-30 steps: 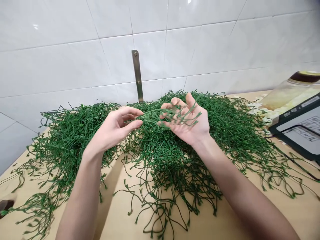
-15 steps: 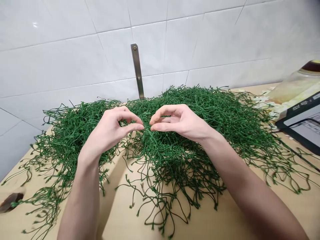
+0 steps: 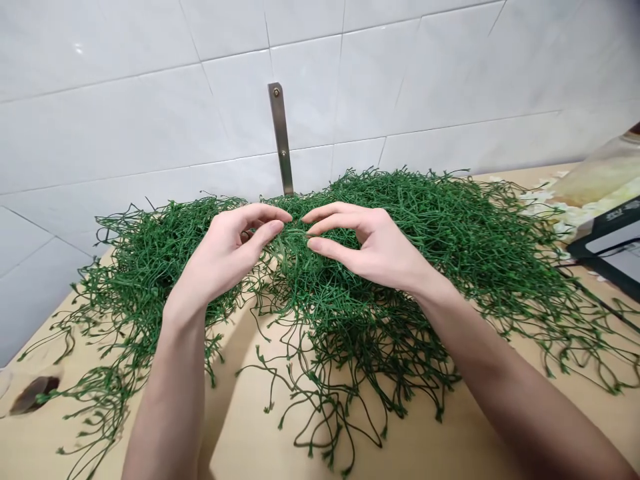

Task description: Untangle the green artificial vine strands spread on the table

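Note:
A large tangled heap of thin green plastic stems [image 3: 415,220] with small budded tips lies across the table. My left hand [image 3: 235,247] hovers over the middle of the heap, thumb and forefinger slightly apart and no stem visibly held. Facing it from the right, my right hand [image 3: 370,243] has its fingers stretched and parted from the thumb, also holding nothing visible. A narrow gap separates the two sets of fingertips. Just beneath them, some blurred stems lie on the heap.
Behind the heap, a metal bracket [image 3: 281,137] stands against the white tiled wall [image 3: 150,127]. Pale petals [image 3: 555,210], a clear container [image 3: 600,170] and a dark-framed device [image 3: 615,243] are at right. The wooden table [image 3: 260,427] has a dark hole [image 3: 35,395] at left.
Both hands have risen slightly, and their pinched fingers have come apart, the right hand's more widely. The view has shifted a little, so the scene sits farther right.

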`<control>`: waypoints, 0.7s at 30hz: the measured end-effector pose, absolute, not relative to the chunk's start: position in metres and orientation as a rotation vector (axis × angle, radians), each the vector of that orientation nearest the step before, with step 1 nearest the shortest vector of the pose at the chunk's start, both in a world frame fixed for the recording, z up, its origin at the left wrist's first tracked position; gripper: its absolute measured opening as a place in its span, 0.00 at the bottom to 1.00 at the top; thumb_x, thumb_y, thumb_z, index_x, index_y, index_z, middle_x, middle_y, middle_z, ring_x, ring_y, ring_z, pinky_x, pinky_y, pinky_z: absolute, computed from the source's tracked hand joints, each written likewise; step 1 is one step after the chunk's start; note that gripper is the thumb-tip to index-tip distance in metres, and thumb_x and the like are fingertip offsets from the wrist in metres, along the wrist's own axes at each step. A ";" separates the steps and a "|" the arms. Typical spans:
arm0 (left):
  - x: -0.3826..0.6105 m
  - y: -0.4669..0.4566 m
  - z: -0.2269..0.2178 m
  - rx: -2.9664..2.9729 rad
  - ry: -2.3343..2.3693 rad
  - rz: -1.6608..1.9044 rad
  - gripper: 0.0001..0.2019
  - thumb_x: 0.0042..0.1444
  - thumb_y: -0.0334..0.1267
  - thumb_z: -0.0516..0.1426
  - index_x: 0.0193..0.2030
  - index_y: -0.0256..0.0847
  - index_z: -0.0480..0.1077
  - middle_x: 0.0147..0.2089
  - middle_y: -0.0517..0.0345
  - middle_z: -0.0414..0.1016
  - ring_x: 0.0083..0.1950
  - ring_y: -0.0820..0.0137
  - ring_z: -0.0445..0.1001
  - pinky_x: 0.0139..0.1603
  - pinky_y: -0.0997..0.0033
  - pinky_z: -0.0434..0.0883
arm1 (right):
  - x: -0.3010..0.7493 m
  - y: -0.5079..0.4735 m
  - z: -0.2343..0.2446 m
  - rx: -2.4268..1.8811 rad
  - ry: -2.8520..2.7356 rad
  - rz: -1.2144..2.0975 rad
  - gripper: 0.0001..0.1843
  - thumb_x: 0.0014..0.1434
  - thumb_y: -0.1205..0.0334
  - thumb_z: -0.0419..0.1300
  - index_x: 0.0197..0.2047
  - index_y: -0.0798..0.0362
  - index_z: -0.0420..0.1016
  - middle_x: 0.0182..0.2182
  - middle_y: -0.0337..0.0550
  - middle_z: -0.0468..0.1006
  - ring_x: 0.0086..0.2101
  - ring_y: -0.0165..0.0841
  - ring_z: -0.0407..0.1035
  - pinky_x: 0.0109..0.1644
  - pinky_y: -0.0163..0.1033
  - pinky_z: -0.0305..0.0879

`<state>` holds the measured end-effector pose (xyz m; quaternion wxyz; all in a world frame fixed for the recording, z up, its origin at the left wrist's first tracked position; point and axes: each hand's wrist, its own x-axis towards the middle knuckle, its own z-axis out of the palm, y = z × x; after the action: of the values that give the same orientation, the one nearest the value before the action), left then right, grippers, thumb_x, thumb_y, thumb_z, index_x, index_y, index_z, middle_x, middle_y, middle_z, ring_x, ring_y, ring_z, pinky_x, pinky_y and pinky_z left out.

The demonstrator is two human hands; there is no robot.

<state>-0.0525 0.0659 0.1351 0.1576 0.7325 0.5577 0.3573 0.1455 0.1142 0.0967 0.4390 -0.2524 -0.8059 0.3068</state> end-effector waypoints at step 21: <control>-0.034 0.040 0.123 2.035 1.576 1.004 0.13 0.58 0.42 0.57 0.26 0.38 0.74 0.20 0.64 0.59 0.21 0.77 0.50 0.21 0.72 0.51 | 0.161 0.110 0.108 -0.507 -2.174 1.345 0.15 0.59 0.51 0.60 0.34 0.56 0.78 0.29 0.41 0.77 0.31 0.29 0.68 0.38 0.36 0.64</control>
<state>-0.0340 0.0399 0.1234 0.1882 0.7236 0.5601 0.3568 0.1606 0.1097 0.1082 0.2646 -0.1875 -0.8044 0.4978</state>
